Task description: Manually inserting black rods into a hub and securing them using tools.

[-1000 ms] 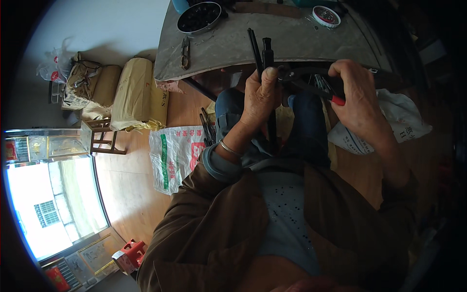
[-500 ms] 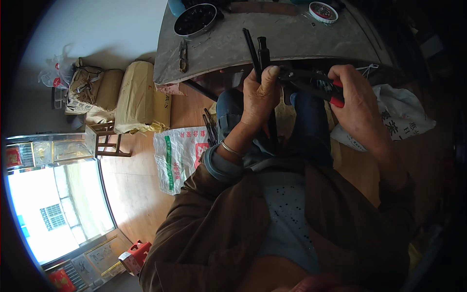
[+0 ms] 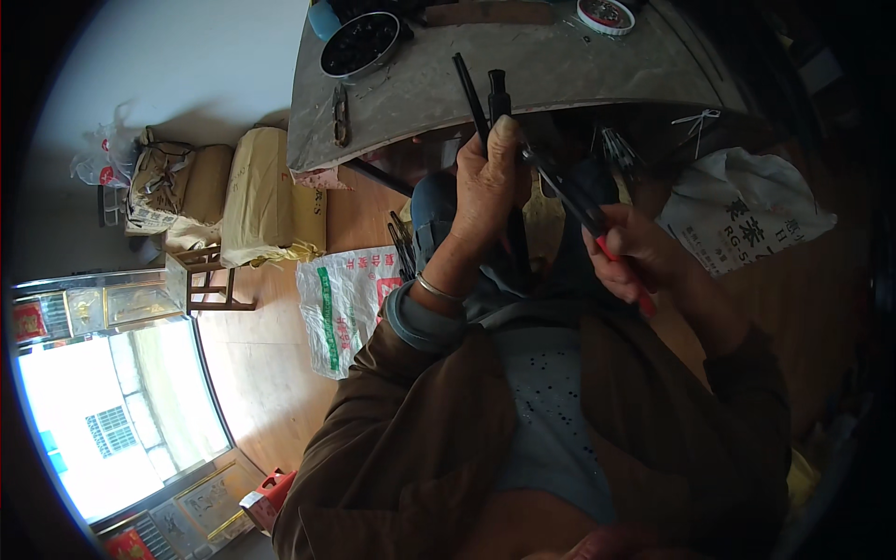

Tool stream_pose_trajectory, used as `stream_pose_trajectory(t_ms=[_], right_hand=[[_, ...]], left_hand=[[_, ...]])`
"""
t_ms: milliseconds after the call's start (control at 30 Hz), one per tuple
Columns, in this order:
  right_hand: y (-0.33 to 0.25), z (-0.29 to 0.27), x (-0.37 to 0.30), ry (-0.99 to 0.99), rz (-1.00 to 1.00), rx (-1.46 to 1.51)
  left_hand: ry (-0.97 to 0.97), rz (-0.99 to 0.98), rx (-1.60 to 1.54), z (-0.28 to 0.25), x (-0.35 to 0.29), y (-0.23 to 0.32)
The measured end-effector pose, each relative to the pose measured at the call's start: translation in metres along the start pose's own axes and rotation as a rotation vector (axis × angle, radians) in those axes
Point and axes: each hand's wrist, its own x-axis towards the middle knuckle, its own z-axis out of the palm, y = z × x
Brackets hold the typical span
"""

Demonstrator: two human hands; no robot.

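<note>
My left hand (image 3: 483, 191) is closed around a thin black rod (image 3: 470, 93) and a thicker black tube (image 3: 499, 96) with a capped end. Both stick up past the thumb, and dark lengths run down below the fist between my knees. A pliers-like tool (image 3: 581, 198) with long black arms and red grips is in my right hand (image 3: 630, 247), fingers wrapped around its handles. Its head lies beside my left hand, just right of the thumb. Whether the head touches the tube I cannot tell.
On the grey table (image 3: 448, 89) ahead stand a bowl of small black parts (image 3: 359, 47), a white-rimmed dish (image 3: 606, 16) and a small hand tool (image 3: 341, 117). White sacks (image 3: 747, 210) lie right; wrapped bundles (image 3: 261, 191) and a wooden stool (image 3: 207, 280) stand left.
My right hand has come nearer my body and leftward. The tool's spread handles have closed together and now slant down to the right. My left hand keeps its hold.
</note>
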Motion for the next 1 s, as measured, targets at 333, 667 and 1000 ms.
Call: stream_pose_trajectory(t_ms=[333, 667, 1000], right_hand=[[-0.029, 0.004, -0.004, 0.357, -0.173, -0.869], [-0.021, 0.007, 0.002, 0.423, -0.679, -1.384], [-0.033, 0.01, -0.015, 0.017, 0.161, -0.441]], left_hand=[[-0.077, 0.009, 0.031, -0.011, 0.004, 0.008], [-0.065, 0.046, 0.022, -0.012, -0.001, 0.001], [-0.11, 0.056, 0.049, -0.016, -0.007, 0.002]])
